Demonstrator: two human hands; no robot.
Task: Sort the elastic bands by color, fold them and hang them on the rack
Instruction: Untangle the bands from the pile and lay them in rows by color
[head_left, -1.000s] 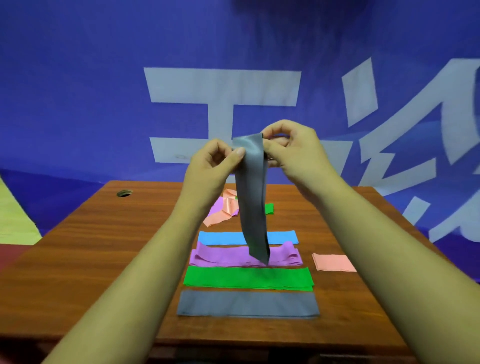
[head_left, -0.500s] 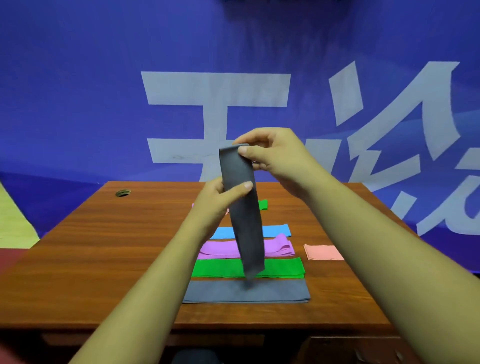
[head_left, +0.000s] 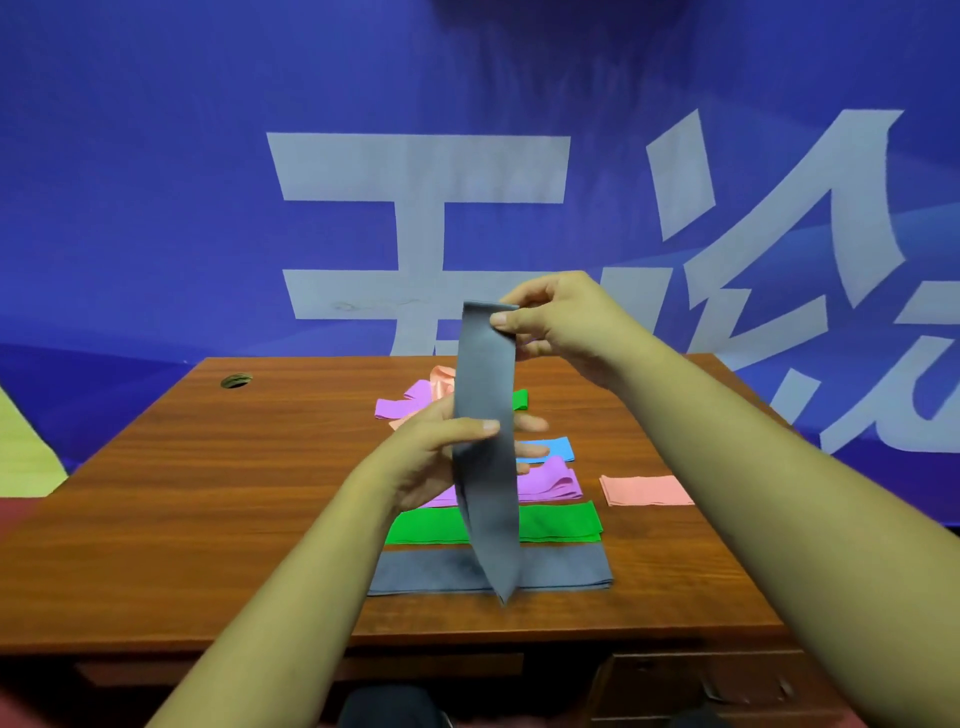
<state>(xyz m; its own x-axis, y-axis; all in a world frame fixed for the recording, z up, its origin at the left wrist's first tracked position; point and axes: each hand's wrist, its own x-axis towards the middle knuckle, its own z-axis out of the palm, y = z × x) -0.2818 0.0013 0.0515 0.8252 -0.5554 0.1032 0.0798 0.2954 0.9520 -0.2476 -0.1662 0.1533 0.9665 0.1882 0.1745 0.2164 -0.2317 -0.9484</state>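
Note:
A grey elastic band (head_left: 485, 467) hangs upright above the table. My right hand (head_left: 556, 322) pinches its top end. My left hand (head_left: 441, 457) grips it near the middle, thumb in front and fingers behind. Its lower tip hangs over a folded grey band (head_left: 561, 569) lying flat near the front. Behind that lie a folded green band (head_left: 561, 522), a folded purple band (head_left: 545, 483) and a blue band (head_left: 556, 447). A folded pink band (head_left: 647, 490) lies to the right. No rack is in view.
A loose heap of purple, pink and green bands (head_left: 415, 400) lies toward the back of the wooden table (head_left: 208, 493). A round cable hole (head_left: 236, 381) sits at the back left corner. A blue banner wall (head_left: 156, 208) stands behind the table.
My left hand has slid down the hanging grey band from its top end to its middle. My right hand keeps the top end. The band now hangs lower, over the flat grey band.

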